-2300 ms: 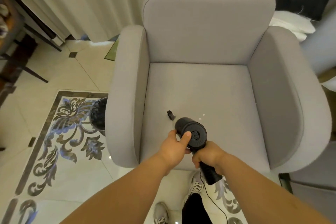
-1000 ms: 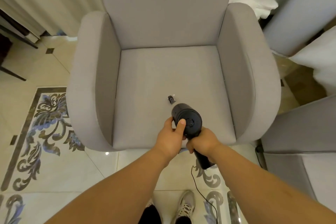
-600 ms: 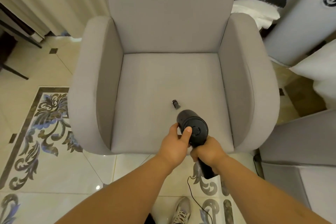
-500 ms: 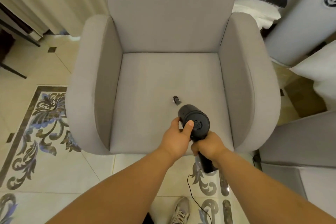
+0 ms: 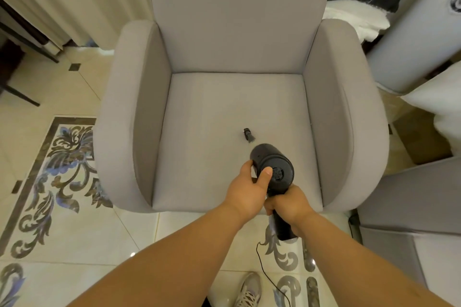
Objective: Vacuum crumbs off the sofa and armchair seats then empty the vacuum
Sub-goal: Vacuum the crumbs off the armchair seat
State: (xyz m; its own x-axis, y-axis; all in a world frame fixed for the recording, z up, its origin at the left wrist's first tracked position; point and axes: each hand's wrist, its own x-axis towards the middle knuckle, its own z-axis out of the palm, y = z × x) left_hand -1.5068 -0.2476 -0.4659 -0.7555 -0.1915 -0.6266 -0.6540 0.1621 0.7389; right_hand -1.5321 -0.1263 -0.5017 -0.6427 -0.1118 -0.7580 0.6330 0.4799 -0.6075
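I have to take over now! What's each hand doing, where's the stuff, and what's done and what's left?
Left hand: grips the vacuum body.
Right hand: grips its handle.
Vacuum: held over the front of the armchair seat, nozzle at the cushion.
Done: I see no crumbs on the seat.
Left: finish the seat; sofa state unknown; empty the vacuum.

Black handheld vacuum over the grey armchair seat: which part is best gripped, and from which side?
The black handheld vacuum is best taken by its slim handle, which juts back and down toward the person, so come from the near side. The right hand wraps it there. The fat round body suits only a steadying hold from its left, as the left hand gives. Its nozzle points at the grey fabric armchair seat.
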